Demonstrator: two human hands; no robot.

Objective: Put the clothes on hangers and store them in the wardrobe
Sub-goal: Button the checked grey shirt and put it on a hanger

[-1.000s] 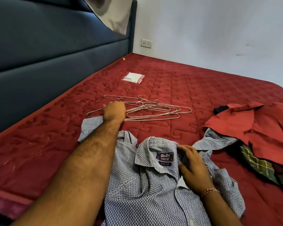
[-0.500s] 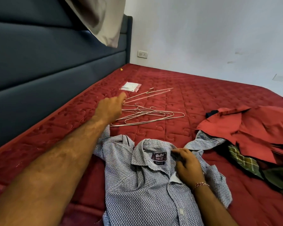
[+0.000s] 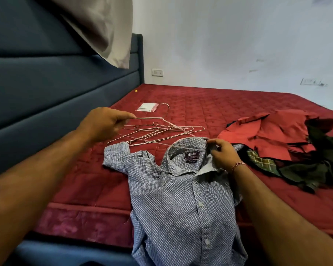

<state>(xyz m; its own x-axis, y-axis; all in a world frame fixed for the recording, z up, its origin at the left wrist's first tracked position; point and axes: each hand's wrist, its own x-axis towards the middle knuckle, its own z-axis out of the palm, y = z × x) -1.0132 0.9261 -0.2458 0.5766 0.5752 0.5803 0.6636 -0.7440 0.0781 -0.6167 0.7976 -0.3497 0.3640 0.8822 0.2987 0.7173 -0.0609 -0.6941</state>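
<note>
A blue-and-white patterned shirt (image 3: 183, 204) lies front-up on the red mattress (image 3: 219, 104), its lower part hanging over the near edge. My right hand (image 3: 222, 156) pinches the shirt's collar and lifts it. My left hand (image 3: 104, 123) grips one thin metal hanger (image 3: 152, 118) by its left end and holds it above the bed; the hanger's far end reaches the raised collar. Several more wire hangers (image 3: 161, 134) lie in a loose pile beyond the shirt.
A heap of clothes (image 3: 277, 137), red on top with green plaid and dark pieces beneath, lies to the right. A small clear packet (image 3: 147, 107) rests farther back. A padded blue headboard (image 3: 46, 89) runs along the left, with a pale pillow (image 3: 104, 25) above.
My left hand has lifted one hanger off the pile and brought it toward the shirt. My right hand has raised the collar. The view has pulled back and tilted up.
</note>
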